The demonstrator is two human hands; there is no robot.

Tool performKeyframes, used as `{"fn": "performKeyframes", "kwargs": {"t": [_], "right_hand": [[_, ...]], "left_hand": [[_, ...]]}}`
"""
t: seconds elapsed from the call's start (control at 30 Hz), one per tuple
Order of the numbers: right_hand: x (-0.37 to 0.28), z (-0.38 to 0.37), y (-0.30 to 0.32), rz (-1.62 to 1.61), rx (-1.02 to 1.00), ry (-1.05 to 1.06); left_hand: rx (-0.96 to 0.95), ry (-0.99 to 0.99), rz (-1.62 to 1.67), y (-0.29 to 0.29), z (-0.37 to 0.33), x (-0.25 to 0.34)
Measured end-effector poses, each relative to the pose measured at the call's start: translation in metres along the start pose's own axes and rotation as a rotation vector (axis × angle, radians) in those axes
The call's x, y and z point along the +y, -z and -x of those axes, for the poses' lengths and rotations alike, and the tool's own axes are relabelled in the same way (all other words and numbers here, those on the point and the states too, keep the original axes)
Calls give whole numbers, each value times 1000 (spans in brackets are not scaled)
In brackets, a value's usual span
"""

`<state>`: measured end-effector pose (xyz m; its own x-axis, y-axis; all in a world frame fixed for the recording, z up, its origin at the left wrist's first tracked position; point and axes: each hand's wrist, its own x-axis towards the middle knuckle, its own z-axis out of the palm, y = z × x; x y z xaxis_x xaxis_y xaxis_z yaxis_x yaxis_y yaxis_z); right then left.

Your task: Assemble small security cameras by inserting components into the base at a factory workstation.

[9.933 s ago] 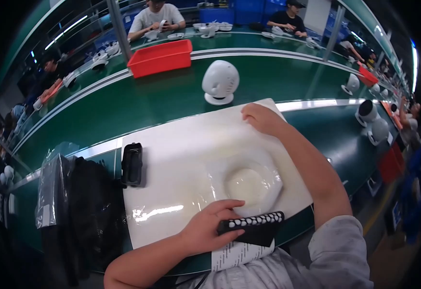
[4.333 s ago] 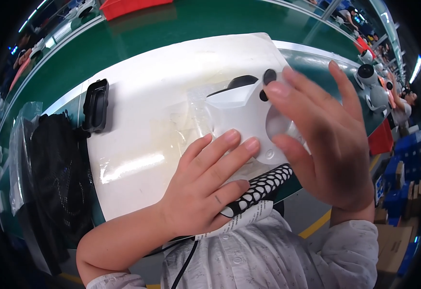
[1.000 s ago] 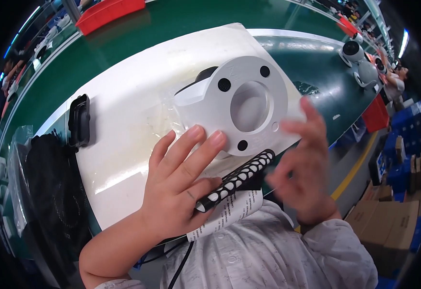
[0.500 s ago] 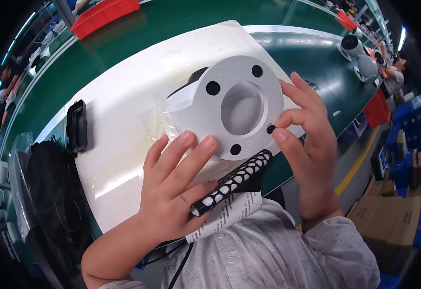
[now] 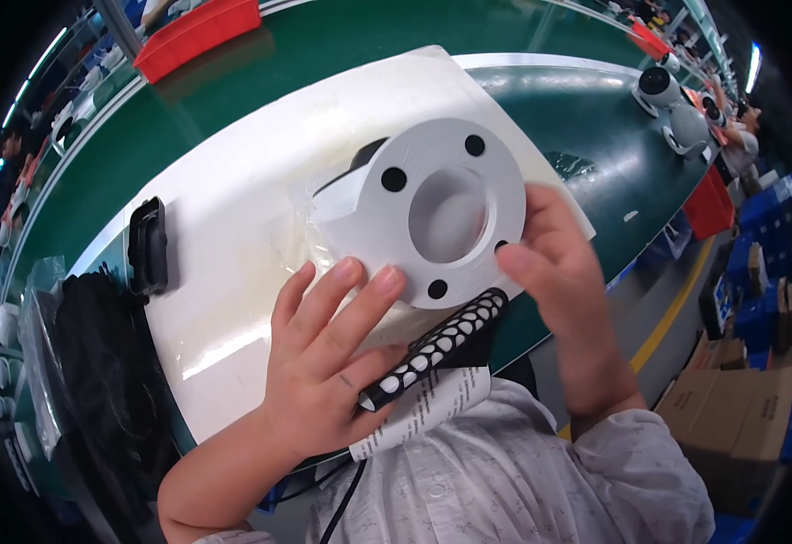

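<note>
A white device with a round ring-shaped base (image 5: 394, 238) lies tilted with the base facing me, and a black part shows behind it. Round black foot pads (image 5: 393, 179) sit around the ring's opening. At the lower right of the ring, the thumb of my right hand (image 5: 564, 272) presses on a partly covered black pad (image 5: 501, 245); the other fingers curl round the rim. My left hand (image 5: 319, 376) rests spread fingertips on the base's lower left. Its thumb and palm hold a curled black sticker sheet (image 5: 437, 352) with white round gaps and a printed white backing (image 5: 419, 417).
A white board (image 5: 233, 172) lies under the device on the green table (image 5: 323, 45). To the left are a black tray-like part (image 5: 148, 245) and a black bag (image 5: 106, 354). A red bin (image 5: 197, 36) stands at the far side. Similar white devices (image 5: 677, 109) stand far right; cardboard boxes (image 5: 731, 408) are lower right.
My right hand has moved left onto the ring, its thumb now pressing the pad that was pinched at the rim. The device has shifted slightly down and left in view.
</note>
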<state>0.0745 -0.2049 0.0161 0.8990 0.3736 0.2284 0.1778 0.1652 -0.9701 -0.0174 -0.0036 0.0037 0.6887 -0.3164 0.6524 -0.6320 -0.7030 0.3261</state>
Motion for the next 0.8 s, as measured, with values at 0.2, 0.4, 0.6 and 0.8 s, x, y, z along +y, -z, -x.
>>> {"fn": "performKeyframes", "kwargs": {"t": [0.2,0.4,0.6,0.8], "right_hand": [[-19,-36,-4,-132,-186,25],[34,-166,-20,1048,-21,788],[117,-289,-40,1558,0,1034],[126,-292,-46,1476,-106,527]], "left_hand": [[-91,-8,26,8,2,-5],[-127,147,186,3,-3,-17],[-236,274,249,6,-7,-21],[-280,305,257,6,-8,-19]]}}
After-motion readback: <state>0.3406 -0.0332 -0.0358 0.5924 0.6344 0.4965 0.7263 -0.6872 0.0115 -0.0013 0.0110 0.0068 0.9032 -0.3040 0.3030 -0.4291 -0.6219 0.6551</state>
